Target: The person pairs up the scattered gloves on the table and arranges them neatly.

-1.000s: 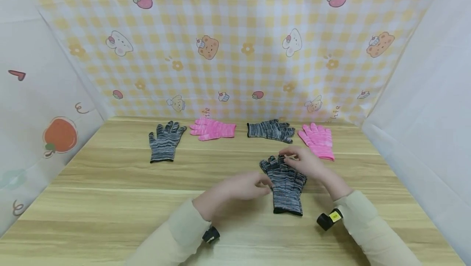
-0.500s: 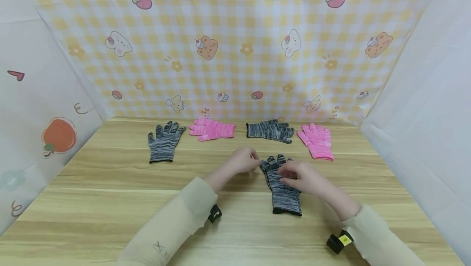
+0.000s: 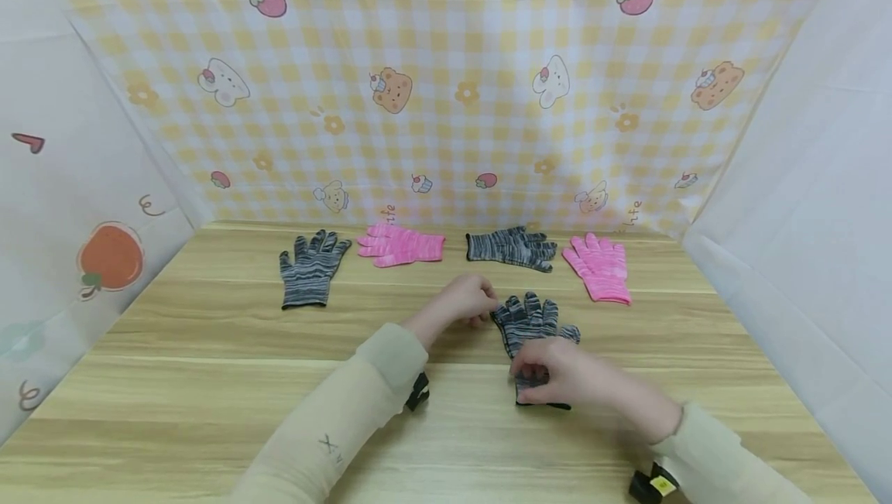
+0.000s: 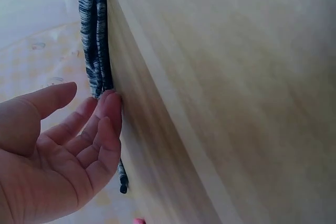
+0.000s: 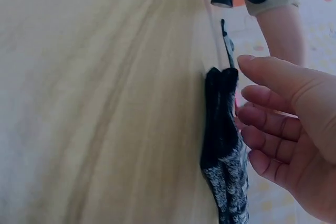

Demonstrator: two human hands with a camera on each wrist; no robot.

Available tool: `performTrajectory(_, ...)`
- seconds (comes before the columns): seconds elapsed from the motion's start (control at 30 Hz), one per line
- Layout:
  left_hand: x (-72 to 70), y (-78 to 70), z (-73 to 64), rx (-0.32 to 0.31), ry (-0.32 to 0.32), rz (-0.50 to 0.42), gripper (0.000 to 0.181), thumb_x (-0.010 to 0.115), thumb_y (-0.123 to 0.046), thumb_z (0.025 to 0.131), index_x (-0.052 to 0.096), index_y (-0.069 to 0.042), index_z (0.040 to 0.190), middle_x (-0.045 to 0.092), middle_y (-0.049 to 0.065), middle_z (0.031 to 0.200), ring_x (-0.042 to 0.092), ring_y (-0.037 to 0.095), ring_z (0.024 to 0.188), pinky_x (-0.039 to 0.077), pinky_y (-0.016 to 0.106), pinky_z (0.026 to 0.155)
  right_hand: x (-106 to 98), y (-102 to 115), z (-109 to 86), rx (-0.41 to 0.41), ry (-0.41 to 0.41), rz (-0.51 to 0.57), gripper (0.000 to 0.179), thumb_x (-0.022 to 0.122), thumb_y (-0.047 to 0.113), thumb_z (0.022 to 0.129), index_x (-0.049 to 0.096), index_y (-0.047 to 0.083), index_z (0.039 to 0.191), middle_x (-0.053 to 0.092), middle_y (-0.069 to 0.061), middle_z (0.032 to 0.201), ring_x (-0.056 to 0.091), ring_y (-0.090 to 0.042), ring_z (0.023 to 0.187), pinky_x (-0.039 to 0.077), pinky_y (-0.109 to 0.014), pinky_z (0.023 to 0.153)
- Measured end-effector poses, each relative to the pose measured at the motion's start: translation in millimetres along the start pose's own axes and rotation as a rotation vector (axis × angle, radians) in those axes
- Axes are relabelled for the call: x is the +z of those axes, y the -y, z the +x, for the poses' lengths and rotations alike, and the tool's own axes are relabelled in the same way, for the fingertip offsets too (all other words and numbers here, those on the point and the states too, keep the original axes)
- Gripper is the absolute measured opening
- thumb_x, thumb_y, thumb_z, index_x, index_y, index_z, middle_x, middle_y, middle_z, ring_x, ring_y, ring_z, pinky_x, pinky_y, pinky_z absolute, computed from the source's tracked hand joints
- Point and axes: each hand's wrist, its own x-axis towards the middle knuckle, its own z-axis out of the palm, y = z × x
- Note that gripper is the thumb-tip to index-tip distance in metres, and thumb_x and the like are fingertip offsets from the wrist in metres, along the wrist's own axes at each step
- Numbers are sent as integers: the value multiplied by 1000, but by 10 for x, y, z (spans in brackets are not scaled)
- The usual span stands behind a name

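A grey-and-black striped knit glove (image 3: 531,324) lies on the table right of centre, fingers away from me, cuff towards me. My left hand (image 3: 468,300) is at its left fingertips; in the left wrist view the fingertips touch the glove's edge (image 4: 95,35), with the thumb standing apart. My right hand (image 3: 574,375) hovers over the cuff and hides part of it. In the right wrist view its fingers are loosely bent beside the dark cuff (image 5: 221,114), thumb apart, pinching nothing. Two layers of knit show there, one on the other.
Along the back of the wooden table (image 3: 209,380) lie a striped grey glove (image 3: 311,272), a pink glove (image 3: 402,245), another striped grey glove (image 3: 511,247) and another pink glove (image 3: 599,265). A yellow checked cloth (image 3: 446,132) hangs behind them.
My left hand has moved from the glove's left side up to its fingertips. The right hand has come down from the fingertips, across the palm, to the cuff. The glove stays in place.
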Motion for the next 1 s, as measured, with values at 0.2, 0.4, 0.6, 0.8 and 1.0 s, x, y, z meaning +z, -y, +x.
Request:
performTrajectory(0.2, 44, 24, 84, 13, 8, 22, 10, 66, -16, 91, 66, -7, 86, 65, 11, 72, 64, 20, 57, 46, 26, 46, 60, 42, -9, 8, 31, -28, 19, 79, 19, 79, 68, 18, 94, 55, 14, 84, 51, -4, 74, 46, -19, 63)
performTrajectory(0.4, 84, 49, 168, 17, -12, 45, 12, 67, -13, 89, 68, -6, 79, 64, 8, 65, 61, 17, 52, 50, 26, 45, 86, 77, -9, 4, 33, -34, 16, 77, 12, 79, 68, 17, 91, 56, 14, 85, 51, -3, 75, 47, -19, 65)
performTrajectory(0.6, 101, 38, 187, 47, -31, 66, 17, 66, -7, 89, 65, -5, 73, 63, 9, 61, 59, 17, 49, 50, 26, 44, 126, 87, 1, -59, 4, -45, 16, 76, 5, 78, 68, 16, 87, 58, 14, 83, 52, 0, 74, 48, -17, 65)
performTrajectory(0.8, 84, 13, 176, 52, -52, 69, 22, 61, 0, 89, 64, 0, 67, 62, 10, 60, 61, 18, 49, 53, 26, 48, 146, 121, -5, -66, 4, -62, 17, 74, 2, 79, 69, 16, 86, 58, 15, 82, 52, 1, 74, 48, -16, 64)
performTrajectory(1.0, 61, 11, 193, 37, -48, 64, 24, 57, 4, 87, 66, 2, 65, 65, 8, 62, 64, 21, 53, 55, 28, 50, 170, 146, -8, -79, 13, -65, 18, 74, -1, 77, 69, 15, 84, 58, 15, 80, 52, 2, 72, 47, -13, 63)
